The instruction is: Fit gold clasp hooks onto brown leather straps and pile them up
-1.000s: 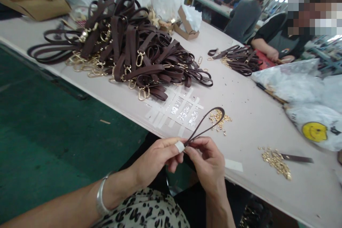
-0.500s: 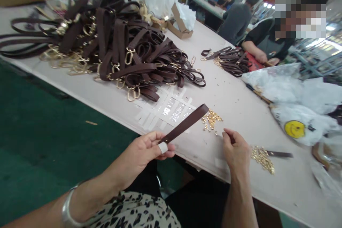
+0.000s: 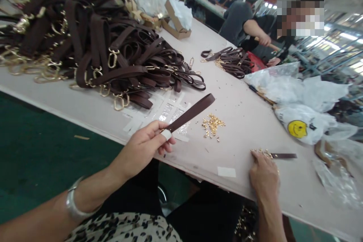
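Note:
My left hand pinches one end of a short brown leather strap, which sticks out up and to the right above the table; a white wrap covers one fingertip. My right hand lies on the table at the right, its fingers down on a small heap of gold metal fittings. Whether it grips any I cannot tell. A second heap of gold fittings lies between my hands. A thin brown strap piece lies just beyond the right-hand heap.
A big pile of brown straps with gold clasps fills the table's left. A smaller strap bundle lies in front of a seated co-worker. Plastic bags, one with a smiley face, are at right. An open cardboard box stands farther back.
My right hand let go of the strap and moved right to the gold heap by the thin strap piece. The strap's loop opened out straight, held by my left hand alone.

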A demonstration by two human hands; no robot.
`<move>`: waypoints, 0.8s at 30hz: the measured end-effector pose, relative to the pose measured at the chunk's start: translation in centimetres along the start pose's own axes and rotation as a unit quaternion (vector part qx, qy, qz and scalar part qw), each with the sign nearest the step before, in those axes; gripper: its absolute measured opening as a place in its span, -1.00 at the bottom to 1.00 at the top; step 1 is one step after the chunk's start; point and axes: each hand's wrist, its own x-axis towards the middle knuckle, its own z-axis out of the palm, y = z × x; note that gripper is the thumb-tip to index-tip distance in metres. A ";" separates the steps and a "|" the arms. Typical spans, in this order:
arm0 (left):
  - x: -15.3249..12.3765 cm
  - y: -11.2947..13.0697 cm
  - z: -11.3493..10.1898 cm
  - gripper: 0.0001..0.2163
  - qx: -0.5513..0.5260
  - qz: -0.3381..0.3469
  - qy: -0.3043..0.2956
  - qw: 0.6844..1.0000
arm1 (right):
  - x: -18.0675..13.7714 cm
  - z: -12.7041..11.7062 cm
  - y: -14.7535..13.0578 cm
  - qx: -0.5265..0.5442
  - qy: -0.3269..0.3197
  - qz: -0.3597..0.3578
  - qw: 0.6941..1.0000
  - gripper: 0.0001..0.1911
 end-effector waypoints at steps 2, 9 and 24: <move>1.8 0.3 0.4 -0.82 0.052 0.042 0.025 0.997 | -0.2 0.3 -0.7 -0.001 0.016 -0.017 1.000 -0.59; 5.1 -1.6 0.5 -0.80 0.122 0.090 0.070 0.986 | -0.7 -0.1 -2.1 0.055 0.092 -0.108 0.988 -0.73; 5.8 -1.9 0.6 -0.74 0.119 0.090 0.091 0.985 | -1.3 0.4 -2.5 0.172 0.100 -0.017 0.980 -0.75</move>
